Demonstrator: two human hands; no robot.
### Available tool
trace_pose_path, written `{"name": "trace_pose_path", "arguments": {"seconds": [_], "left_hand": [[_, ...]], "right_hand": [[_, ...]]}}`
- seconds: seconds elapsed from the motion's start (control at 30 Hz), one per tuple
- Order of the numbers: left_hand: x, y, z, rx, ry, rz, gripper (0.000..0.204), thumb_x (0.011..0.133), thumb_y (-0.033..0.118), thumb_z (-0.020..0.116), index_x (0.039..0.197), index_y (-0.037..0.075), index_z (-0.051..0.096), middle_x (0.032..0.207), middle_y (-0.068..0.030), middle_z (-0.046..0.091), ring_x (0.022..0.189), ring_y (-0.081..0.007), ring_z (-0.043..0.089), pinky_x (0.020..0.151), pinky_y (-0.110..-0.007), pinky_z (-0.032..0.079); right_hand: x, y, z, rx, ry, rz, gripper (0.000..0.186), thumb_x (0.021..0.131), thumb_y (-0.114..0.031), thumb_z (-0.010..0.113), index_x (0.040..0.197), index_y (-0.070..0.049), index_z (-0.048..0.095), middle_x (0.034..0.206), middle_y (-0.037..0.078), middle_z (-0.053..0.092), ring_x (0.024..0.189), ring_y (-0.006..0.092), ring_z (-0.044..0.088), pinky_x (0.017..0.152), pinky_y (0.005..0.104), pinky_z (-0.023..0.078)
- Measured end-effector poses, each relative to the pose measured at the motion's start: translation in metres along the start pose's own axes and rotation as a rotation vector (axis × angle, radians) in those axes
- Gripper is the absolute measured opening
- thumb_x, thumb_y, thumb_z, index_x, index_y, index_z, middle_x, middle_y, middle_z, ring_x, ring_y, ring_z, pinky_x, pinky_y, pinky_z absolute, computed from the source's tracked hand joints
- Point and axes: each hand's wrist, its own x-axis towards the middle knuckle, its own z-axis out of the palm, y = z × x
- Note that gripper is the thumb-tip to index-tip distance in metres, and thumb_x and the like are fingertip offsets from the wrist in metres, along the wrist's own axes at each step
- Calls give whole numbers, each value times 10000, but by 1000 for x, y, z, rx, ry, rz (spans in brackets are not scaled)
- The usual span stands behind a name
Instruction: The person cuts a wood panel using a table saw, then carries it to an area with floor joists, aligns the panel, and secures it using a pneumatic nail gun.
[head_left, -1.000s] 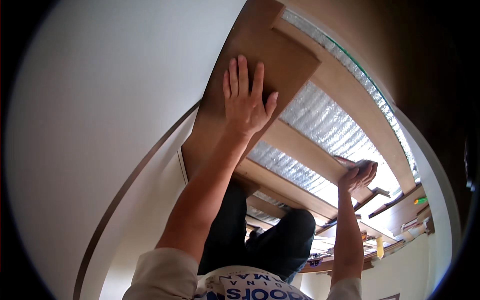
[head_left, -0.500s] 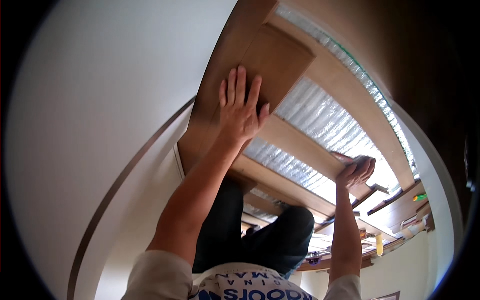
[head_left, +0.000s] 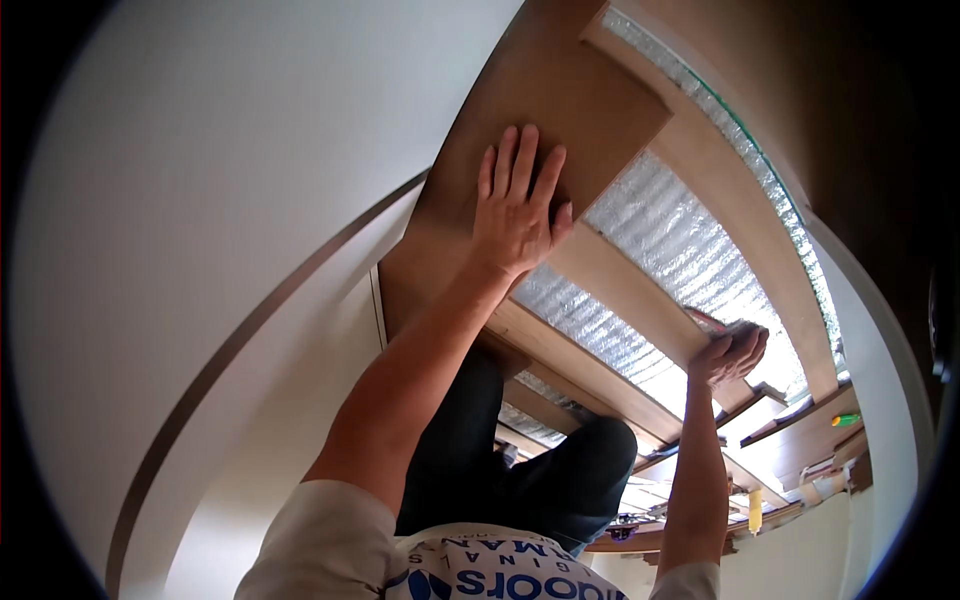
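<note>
My left hand [head_left: 521,220] lies open and palm down on a wide brown board [head_left: 610,110] against the wall, fingers spread a little. My right hand [head_left: 731,356] is lower right, with fingers curled at the far end of a lighter plank [head_left: 630,285]. It is closed around something with a reddish part, too hidden to name. Silver foil underlay [head_left: 640,215] shows in strips between the planks. My bent legs in dark trousers [head_left: 575,470] are below the boards in the picture.
A white wall [head_left: 180,200] with a dark strip fills the left. At the right are a pale curved edge [head_left: 880,350], loose board pieces [head_left: 800,435], a green-and-yellow tool [head_left: 845,419], a yellow object [head_left: 755,510] and other small items too distant to name.
My left hand has slid slightly back toward me along the board since a second ago, still flat. My right hand keeps its curled pose. The whole view has shifted somewhat.
</note>
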Motion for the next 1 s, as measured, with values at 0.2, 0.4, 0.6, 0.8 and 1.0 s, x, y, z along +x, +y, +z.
{"name": "trace_pose_path", "arguments": {"seconds": [0.2, 0.4, 0.6, 0.8, 1.0], "left_hand": [[32, -9, -48, -105, -116, -139, 853, 925, 512, 660, 1554, 20, 361, 1608, -288, 312, 1487, -476, 300, 1235, -587, 207], [16, -17, 6, 90, 52, -158, 1118, 902, 719, 569, 1573, -103, 219, 1643, -330, 202, 1529, -479, 207, 1223, -613, 172], [13, -13, 5, 116, 38, -165, 1037, 943, 659, 544, 1567, -109, 236, 1647, -319, 208, 1531, -466, 219, 1221, -616, 173], [8, -9, 2, 100, 46, -174, 995, 948, 620, 557, 1578, -83, 244, 1656, -306, 199, 1545, -449, 190, 1233, -588, 162], [-2, -17, -1, 66, 81, -141, 939, 955, 549, 591, 1578, -70, 258, 1673, -257, 206, 1557, -405, 191, 1245, -548, 175]], "right_hand": [[3, 3, -1, -13, 17, 15, 643, 1064, -507, 368, 1488, -32, 461, 1543, 218, 437, 1414, 423, 416, 1132, 597, 330], [1, 1, 5, 17, 32, 30, 648, 1066, -513, 362, 1497, -37, 450, 1550, 209, 432, 1424, 420, 405, 1140, 596, 313], [-1, -1, -5, -22, 23, 27, 617, 1061, -463, 400, 1502, -33, 446, 1544, 207, 444, 1417, 417, 415, 1144, 580, 320], [0, 0, 0, -11, 62, 27, 584, 1058, -428, 423, 1502, -49, 452, 1540, 200, 451, 1411, 414, 425, 1146, 573, 325], [-5, -1, -2, 36, 65, 58, 587, 1041, -437, 442, 1503, -76, 466, 1561, 180, 448, 1422, 409, 415, 1173, 557, 303]]}}
